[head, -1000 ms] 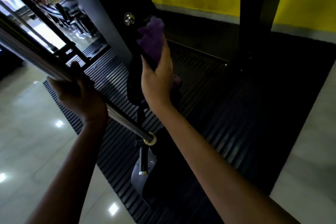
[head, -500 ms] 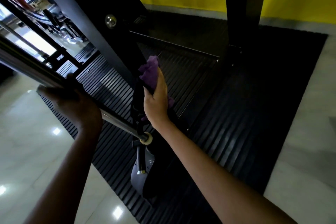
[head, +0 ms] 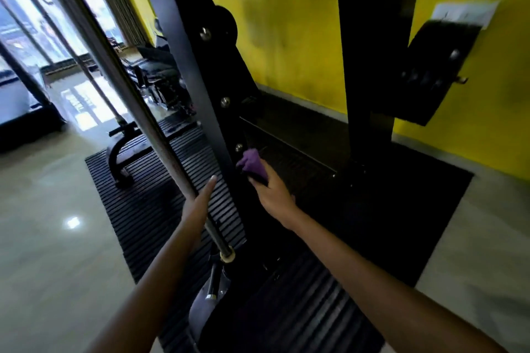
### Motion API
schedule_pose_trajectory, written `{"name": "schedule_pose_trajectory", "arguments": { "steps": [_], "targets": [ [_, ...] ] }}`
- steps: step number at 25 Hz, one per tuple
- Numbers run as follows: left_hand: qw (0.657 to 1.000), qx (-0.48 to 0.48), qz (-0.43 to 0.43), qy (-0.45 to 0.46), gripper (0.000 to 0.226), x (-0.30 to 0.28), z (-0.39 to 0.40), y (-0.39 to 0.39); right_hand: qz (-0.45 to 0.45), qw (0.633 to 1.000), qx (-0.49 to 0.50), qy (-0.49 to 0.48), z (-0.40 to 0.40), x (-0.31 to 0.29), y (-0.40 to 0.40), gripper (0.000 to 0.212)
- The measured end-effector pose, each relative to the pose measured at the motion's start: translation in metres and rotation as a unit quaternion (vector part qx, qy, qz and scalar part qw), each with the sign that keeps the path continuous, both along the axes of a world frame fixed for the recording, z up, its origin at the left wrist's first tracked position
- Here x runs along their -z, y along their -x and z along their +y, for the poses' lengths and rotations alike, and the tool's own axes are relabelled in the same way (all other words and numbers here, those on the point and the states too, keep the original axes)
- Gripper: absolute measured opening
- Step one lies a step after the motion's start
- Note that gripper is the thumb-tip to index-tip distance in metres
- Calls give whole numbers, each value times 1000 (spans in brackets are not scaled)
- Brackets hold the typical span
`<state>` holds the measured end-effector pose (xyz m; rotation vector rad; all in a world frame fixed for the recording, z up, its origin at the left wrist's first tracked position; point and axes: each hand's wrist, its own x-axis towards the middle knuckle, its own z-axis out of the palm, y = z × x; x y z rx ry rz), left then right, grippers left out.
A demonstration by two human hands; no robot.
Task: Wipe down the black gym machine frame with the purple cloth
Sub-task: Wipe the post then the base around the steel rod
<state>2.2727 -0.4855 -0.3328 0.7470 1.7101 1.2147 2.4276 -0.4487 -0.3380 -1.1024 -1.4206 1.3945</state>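
Note:
The black gym machine frame (head: 200, 71) rises as a slanted upright through the middle of the view, studded with several silver bolts. My right hand (head: 274, 192) holds the bunched purple cloth (head: 252, 162) against the lower part of that upright, just below a bolt. My left hand (head: 198, 206) lies with straight fingers along the chrome guide rod (head: 137, 112) that runs diagonally beside the frame; its fingers are not wrapped round the rod.
A ribbed black rubber mat (head: 160, 200) lies under the machine on a glossy tiled floor (head: 51, 238). A second black upright (head: 370, 51) with a bracket stands at the right before the yellow wall (head: 286, 37). More gym equipment (head: 160, 71) stands beyond, near bright windows.
The view has tilted up, showing more of the frame. My left hand has let go its grip on the chrome rod and now lies flat along it. The cloth sits low on the upright.

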Motion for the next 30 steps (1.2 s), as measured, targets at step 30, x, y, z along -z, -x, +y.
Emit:
{"name": "schedule_pose_trajectory", "arguments": {
  "steps": [30],
  "targets": [
    [932,-265,-50,-243,30,-145,-241,173,0,953,-274,128,-161,-199,220,12]
  ]
}}
